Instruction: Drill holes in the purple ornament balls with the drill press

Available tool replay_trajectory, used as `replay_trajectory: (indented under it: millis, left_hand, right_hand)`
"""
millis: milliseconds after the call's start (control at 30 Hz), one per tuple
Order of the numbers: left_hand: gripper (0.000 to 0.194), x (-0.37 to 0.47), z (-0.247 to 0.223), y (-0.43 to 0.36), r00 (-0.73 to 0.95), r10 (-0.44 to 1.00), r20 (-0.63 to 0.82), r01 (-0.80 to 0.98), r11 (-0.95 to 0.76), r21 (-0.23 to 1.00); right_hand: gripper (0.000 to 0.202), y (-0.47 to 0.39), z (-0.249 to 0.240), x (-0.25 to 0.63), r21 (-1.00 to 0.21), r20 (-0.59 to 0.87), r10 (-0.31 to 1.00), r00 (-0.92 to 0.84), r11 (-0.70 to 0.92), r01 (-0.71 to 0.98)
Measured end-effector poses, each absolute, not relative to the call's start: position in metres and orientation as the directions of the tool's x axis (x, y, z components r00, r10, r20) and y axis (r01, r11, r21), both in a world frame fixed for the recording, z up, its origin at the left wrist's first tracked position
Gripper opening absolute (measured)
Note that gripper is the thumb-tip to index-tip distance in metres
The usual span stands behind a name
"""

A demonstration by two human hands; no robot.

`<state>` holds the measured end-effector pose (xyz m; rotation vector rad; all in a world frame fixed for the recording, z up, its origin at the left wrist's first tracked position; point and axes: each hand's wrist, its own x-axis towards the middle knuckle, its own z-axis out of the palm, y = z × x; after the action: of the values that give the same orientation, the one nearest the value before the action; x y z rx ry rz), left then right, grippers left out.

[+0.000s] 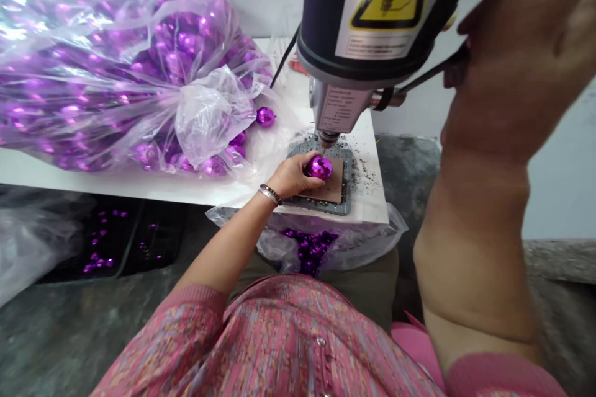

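My left hand [294, 176] grips a shiny purple ball [319, 167] between thumb and fingers, over a brown board [333, 185] on the drill press's grey base [347, 164]. Directly above the ball is the thin bit [323, 152] of the drill press [342, 105]; whether it touches the ball is hard to tell. My right hand [521, 43], raised at the upper right and partly blurred, has its fingers closed around the end of the press's lever [433, 68].
A large clear bag [116, 74] of purple balls covers the left of the white table [223, 189]. One loose ball [265, 116] lies beside it. An open plastic bag [367, 242] with purple balls hangs below the front edge. Dark trays [153, 236] stand lower left.
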<state>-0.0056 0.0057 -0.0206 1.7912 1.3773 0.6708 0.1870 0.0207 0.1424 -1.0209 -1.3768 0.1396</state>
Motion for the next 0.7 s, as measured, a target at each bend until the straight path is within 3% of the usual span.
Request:
replay_trajectory:
  millis: [133, 267, 700]
  left_hand:
    - [0.065, -0.007, -0.025, 0.007, 0.296, 0.955, -0.028, 0.558, -0.149, 0.817]
    - [0.068, -0.007, -0.026, 0.006, 0.292, 0.956, -0.040, 0.547, -0.133, 0.827]
    - [0.070, -0.007, -0.028, 0.004, 0.300, 0.953, -0.038, 0.520, -0.130, 0.844]
  right_hand:
    - [0.018, -0.021, 0.117, 0.190, -0.506, 0.831, 0.531, 0.165, 0.600, 0.620]
    - [0.007, -0.034, 0.088, 0.192, -0.370, 0.901, 0.424, 0.090, 0.644, 0.669]
    - [0.016, -0.026, 0.048, 0.190, -0.231, 0.967, 0.241, 0.087, 0.674, 0.701]
